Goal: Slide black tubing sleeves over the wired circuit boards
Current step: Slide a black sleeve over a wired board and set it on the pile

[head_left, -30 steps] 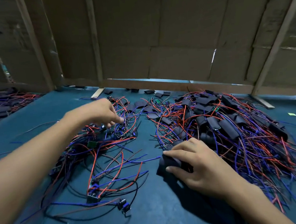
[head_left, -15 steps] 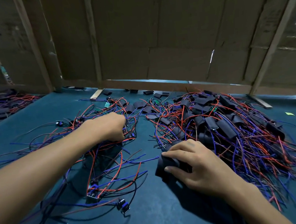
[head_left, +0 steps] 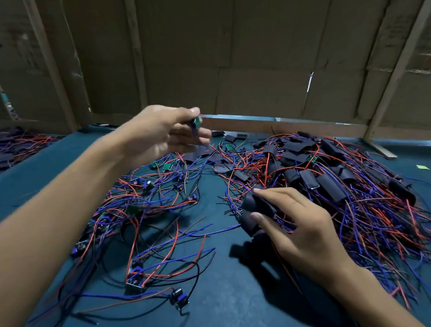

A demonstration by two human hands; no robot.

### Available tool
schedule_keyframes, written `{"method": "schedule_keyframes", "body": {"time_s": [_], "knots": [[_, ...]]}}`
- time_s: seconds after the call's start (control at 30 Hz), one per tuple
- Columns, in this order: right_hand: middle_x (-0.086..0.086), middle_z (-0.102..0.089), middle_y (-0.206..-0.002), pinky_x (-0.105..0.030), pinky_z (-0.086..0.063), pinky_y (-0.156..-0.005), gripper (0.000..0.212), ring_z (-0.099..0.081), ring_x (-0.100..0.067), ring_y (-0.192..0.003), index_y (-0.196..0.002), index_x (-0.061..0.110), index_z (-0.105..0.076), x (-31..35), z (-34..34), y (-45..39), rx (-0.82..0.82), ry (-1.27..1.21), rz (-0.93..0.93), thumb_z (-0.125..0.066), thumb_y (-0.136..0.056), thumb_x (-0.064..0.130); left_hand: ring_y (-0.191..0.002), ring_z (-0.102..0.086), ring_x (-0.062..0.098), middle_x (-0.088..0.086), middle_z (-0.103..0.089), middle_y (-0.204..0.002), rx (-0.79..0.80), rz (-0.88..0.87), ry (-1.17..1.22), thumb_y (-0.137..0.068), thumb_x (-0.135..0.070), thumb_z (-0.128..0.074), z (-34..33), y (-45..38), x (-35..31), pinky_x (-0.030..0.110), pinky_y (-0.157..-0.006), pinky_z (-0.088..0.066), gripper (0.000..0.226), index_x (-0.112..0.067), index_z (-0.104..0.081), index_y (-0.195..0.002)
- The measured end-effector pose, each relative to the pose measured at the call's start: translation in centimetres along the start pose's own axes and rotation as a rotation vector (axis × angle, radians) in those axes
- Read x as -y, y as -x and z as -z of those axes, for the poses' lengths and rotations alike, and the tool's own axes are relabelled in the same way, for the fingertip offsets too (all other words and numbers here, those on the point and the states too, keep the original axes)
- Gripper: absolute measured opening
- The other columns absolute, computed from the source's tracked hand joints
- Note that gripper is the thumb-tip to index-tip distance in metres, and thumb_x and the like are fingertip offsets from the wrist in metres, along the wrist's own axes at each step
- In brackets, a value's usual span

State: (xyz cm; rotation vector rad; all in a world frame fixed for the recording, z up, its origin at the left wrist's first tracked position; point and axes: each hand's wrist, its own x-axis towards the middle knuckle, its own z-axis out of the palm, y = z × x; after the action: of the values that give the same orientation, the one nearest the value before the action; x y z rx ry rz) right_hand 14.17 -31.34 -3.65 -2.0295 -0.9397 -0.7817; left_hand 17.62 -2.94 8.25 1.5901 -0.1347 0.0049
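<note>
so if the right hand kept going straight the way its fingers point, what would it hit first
The right hand points left and a little away, already holding black tubing sleeves. Straight on, it would probably first meet the loose red and blue wires on the blue table, though depth is unclear.

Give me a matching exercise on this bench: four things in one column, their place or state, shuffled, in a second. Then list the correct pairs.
Things:
1. left hand
2. right hand
3. pile of sleeved boards
4. pile of bare wired boards

Places or states:
A. lying on the table's left half, no sleeves on
B. raised above the table, pinching a small green board
C. heaped on the table's right half
D. low by the table, gripping black tubing sleeves

Pairs: 1-B, 2-D, 3-C, 4-A
</note>
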Motion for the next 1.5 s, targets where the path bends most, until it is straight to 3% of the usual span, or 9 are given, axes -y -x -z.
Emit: {"method": "schedule_keyframes", "body": {"time_s": [0.2, 0.3, 0.37, 0.5, 0.73, 0.93, 1.13, 1.33, 1.5], "knots": [[0.001, -0.07, -0.118, -0.016, -0.044, -0.099, 0.036, -0.064, -0.006, -0.113, -0.123, 0.006, -0.07, 0.4, -0.3, -0.3, -0.09, -0.055, -0.075, -0.075, -0.088, 0.015, -0.058, -0.066, 0.019, 0.003, -0.058, -0.063, -0.009, 0.159, 0.601, -0.104, -0.039, -0.048, -5.6, 1.6, 3.6, 0.039, -0.063, -0.062, 0.037, -0.01, -0.058, -0.084], [0.002, -0.069, -0.118, -0.014, -0.042, -0.099, 0.036, -0.062, -0.003, -0.114, -0.123, 0.006, -0.07, 0.3, -0.2, -0.3, -0.096, -0.056, -0.079, -0.074, -0.088, 0.013, -0.039, -0.032, 0.006, -0.006, -0.031, -0.054, 0.035, 0.255, 0.798, -0.104, -0.051, -0.041, -6.8, 2.1, 5.3, 0.017, -0.034, -0.034, 0.048, -0.016, -0.045, -0.072], [0.001, -0.069, -0.118, -0.016, -0.044, -0.099, 0.036, -0.063, -0.004, -0.114, -0.123, 0.007, -0.07, 0.1, -0.2, -0.3, -0.077, -0.096, -0.09, -0.074, -0.088, 0.011, -0.042, -0.018, 0.004, -0.008, -0.026, -0.058, 0.024, 0.222, 0.925, -0.105, -0.047, -0.041, -6.9, 2.4, 6.0, 0.015, -0.034, -0.015, 0.035, -0.017, -0.055, -0.095], [0.002, -0.071, -0.114, -0.022, -0.049, -0.097, 0.032, -0.067, -0.008, -0.109, -0.119, 0.009, -0.072, 0.4, -0.6, -0.1, -0.02, -0.228, -0.126, -0.072, -0.087, 0.014, -0.049, -0.019, 0.005, -0.008, -0.027, -0.064, -0.021, 0.106, 1.142, -0.103, -0.026, -0.048, -7.2, 3.6, 6.5, 0.017, -0.04, -0.017, 0.033, -0.015, -0.049, -0.134], [0.002, -0.075, -0.107, -0.023, -0.051, -0.091, 0.026, -0.07, -0.012, -0.101, -0.112, 0.013, -0.075, 1.1, -0.7, 0.0, 0.073, -0.472, -0.249, -0.074, -0.086, 0.01, -0.052, -0.017, 0.006, -0.007, -0.031, -0.061, -0.044, -0.087, 1.043, -0.107, -0.034, -0.04, -6.9, 4.7, 5.9, 0.019, -0.047, -0.017, 0.024, -0.035, -0.047, -0.13], [-0.003, -0.075, -0.104, -0.038, -0.056, -0.088, 0.024, -0.071, -0.021, -0.098, -0.109, 0.008, -0.076, 1.7, -1.3, 0.3, 0.15, -0.518, -0.24, -0.072, -0.086, 0.013, -0.049, -0.009, 0.009, -0.008, -0.014, -0.062, -0.002, -0.037, 1.037, -0.107, -0.043, -0.037, -6.8, 5.2, 5.6, 0.022, -0.036, -0.014, 0.048, -0.019, -0.036, -0.065], [0.011, -0.076, -0.099, -0.015, -0.051, -0.084, 0.027, -0.07, -0.003, -0.092, -0.102, 0.029, -0.074, 1.6, -1.2, 0.1, 0.067, -0.539, -0.309, -0.075, -0.084, 0.008, -0.047, -0.011, 0.008, -0.008, -0.027, -0.059, 0.066, -0.032, 1.252, -0.107, -0.032, -0.041, -6.4, 5.4, 5.2, 0.026, -0.03, -0.024, 0.036, -0.019, -0.036, -0.074], [-0.004, -0.074, -0.108, -0.051, -0.055, -0.094, 0.03, -0.071, -0.027, -0.102, -0.115, 0.009, -0.075, 2.2, -1.3, 0.4, 0.159, -0.583, -0.286, -0.074, -0.086, 0.015, -0.049, -0.009, 0.008, -0.009, -0.02, -0.064, 0.012, -0.056, 1.095, -0.105, -0.032, -0.041, -7.2, 5.4, 5.2, 0.021, -0.031, -0.014, 0.033, -0.02, -0.035, -0.075], [-0.002, -0.073, -0.112, -0.057, -0.054, -0.092, 0.031, -0.07, -0.028, -0.106, -0.117, 0.009, -0.074, 2.7, -1.3, 0.6, 0.198, -0.599, -0.284, -0.074, -0.087, 0.015, -0.051, -0.017, 0.006, -0.007, -0.022, -0.068, -0.089, -0.138, 1.002, -0.104, -0.03, -0.044, -8.0, 5.2, 5.4, 0.016, -0.039, -0.015, 0.024, -0.02, -0.042, -0.083]]}}
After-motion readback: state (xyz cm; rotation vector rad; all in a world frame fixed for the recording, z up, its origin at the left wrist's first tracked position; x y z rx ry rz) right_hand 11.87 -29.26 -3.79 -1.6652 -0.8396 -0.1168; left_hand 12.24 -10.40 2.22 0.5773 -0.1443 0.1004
